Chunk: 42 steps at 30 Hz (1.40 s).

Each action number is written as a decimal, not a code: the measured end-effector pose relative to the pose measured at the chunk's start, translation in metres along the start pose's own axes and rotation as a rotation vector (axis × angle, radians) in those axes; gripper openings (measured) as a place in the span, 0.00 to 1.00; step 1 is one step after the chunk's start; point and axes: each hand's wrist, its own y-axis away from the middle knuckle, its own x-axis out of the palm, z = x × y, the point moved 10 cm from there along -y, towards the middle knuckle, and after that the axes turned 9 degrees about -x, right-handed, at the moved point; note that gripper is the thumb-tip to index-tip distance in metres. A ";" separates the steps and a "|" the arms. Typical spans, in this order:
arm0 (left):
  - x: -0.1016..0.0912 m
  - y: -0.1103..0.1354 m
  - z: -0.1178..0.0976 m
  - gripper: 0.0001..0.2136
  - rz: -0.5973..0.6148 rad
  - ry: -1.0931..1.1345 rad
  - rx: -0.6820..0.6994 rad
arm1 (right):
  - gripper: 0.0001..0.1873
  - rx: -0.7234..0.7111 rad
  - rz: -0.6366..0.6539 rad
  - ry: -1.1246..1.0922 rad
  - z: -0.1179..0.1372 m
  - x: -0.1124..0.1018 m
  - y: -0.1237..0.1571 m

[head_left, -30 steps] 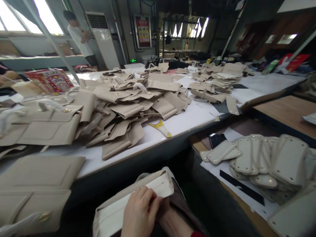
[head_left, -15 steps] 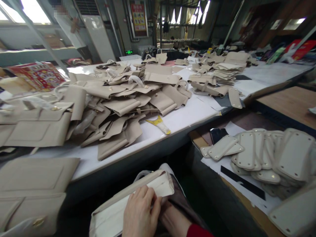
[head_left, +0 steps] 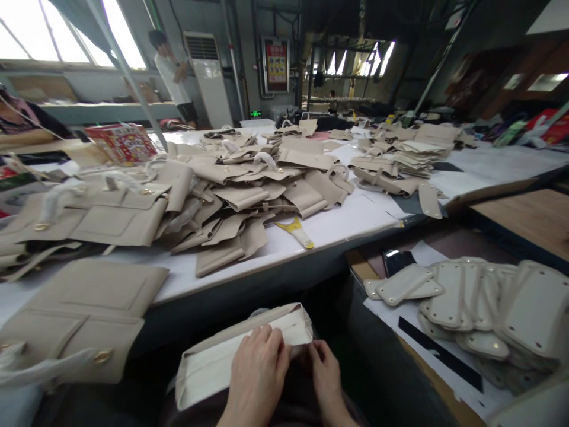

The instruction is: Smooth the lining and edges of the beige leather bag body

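- The white worktop (head_left: 344,216) is the biggest thing I see. It runs from 9 o'clock, past the middle, and out to 2 o'clock.
- A big heap of tan bag parts (head_left: 242,196) sits on it, from the middle toward 10 o'clock. The parts lie every which way.
- A person in a white top (head_left: 175,77) stands far off, between 10 and 11 o'clock.
- A pile of pale pads (head_left: 480,302) lies at 4 o'clock. The pads have little shiny dots near their ends.
- A flat bag (head_left: 86,311), tan too, lies at 8 o'clock by the worktop's near edge.
- The tan bag (head_left: 204,370) being worked on is between 6 and 7 o'clock, low in front of the worker. Its long white side faces up.
- The left hand (head_left: 258,367) is at 6 o'clock, holding the tan bag with bent fingers over the white side.
- The right hand (head_left: 325,370) is between 5 and 6 o'clock. Its thumb and finger are close together by the bag's corner; I can't tell if they pinch it.
- A black strip (head_left: 440,353) lies at 4 o'clock, just beside the pads.
- A yellow piece (head_left: 297,231) lies just under the middle, near the heap.
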 end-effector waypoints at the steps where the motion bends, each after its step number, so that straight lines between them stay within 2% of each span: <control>1: -0.001 0.002 0.000 0.09 -0.017 -0.005 0.002 | 0.15 -0.131 0.017 0.033 0.022 -0.010 0.005; 3: -0.003 0.005 0.000 0.08 -0.053 0.009 0.007 | 0.11 -0.548 0.061 0.146 0.083 -0.023 0.026; 5: -0.006 0.008 0.001 0.06 -0.099 0.039 0.012 | 0.18 -0.938 0.114 0.287 0.135 -0.022 0.058; 6: -0.007 0.010 0.002 0.05 -0.123 0.051 0.011 | 0.22 -1.058 0.140 0.355 0.151 -0.018 0.070; 8: -0.008 0.013 0.003 0.04 -0.159 0.058 0.015 | 0.26 -1.173 0.176 0.479 0.165 -0.007 0.081; 12: -0.010 0.016 0.002 0.04 -0.193 0.050 0.040 | 0.30 -1.228 0.181 0.630 0.163 0.011 0.083; 18: -0.011 0.016 0.000 0.06 -0.185 0.047 0.045 | 0.29 -1.216 0.142 0.749 0.152 0.021 0.085; 23: -0.011 0.021 0.007 0.06 -0.179 0.138 0.075 | 0.27 -1.252 0.135 0.826 0.147 0.027 0.087; 28: -0.014 0.035 0.028 0.06 -0.231 0.294 0.105 | 0.24 -1.275 0.153 0.831 0.148 0.034 0.089; 33: -0.020 0.043 0.047 0.06 -0.269 0.310 0.067 | 0.22 -1.286 0.159 0.755 0.152 0.047 0.097; 37: -0.023 0.043 0.050 0.05 -0.288 0.281 0.044 | 0.21 -1.289 0.141 0.725 0.154 0.057 0.102; 42: -0.036 0.052 0.059 0.04 -0.423 0.278 0.092 | 0.20 -1.355 0.169 0.726 0.158 0.068 0.111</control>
